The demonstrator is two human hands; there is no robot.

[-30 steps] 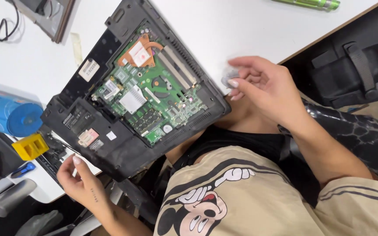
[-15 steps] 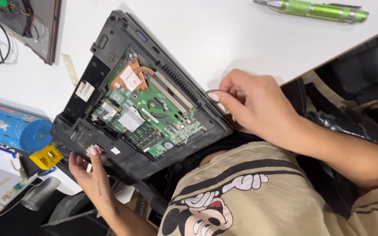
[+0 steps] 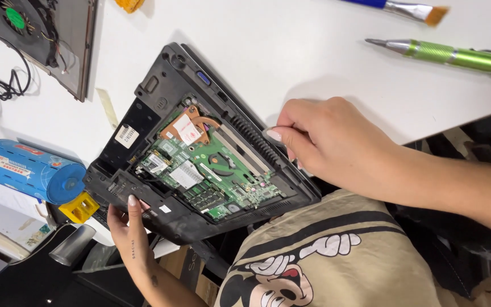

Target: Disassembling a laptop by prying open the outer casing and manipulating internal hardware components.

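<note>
An opened black laptop base (image 3: 160, 102) lies tilted across the edge of the white table (image 3: 291, 62), its green circuit board (image 3: 211, 176) and copper heat pipe exposed. My left hand (image 3: 129, 227) grips the laptop's near left corner from below, thumb on the casing. My right hand (image 3: 328, 139) rests at the laptop's right edge, fingers pinched together against the casing next to the vent slots. Whether something small is between the fingertips stays hidden.
A green metal screwdriver (image 3: 456, 54) and a brush (image 3: 410, 10) lie at the table's far right. A blue cylindrical can (image 3: 29, 170) and a yellow block (image 3: 79, 207) sit at the left. A panel with a fan (image 3: 35, 34) and black cables lies at the far left.
My right hand has come down from beside the laptop onto its right edge. The left hand has shifted along the near corner, and the view has moved closer.
</note>
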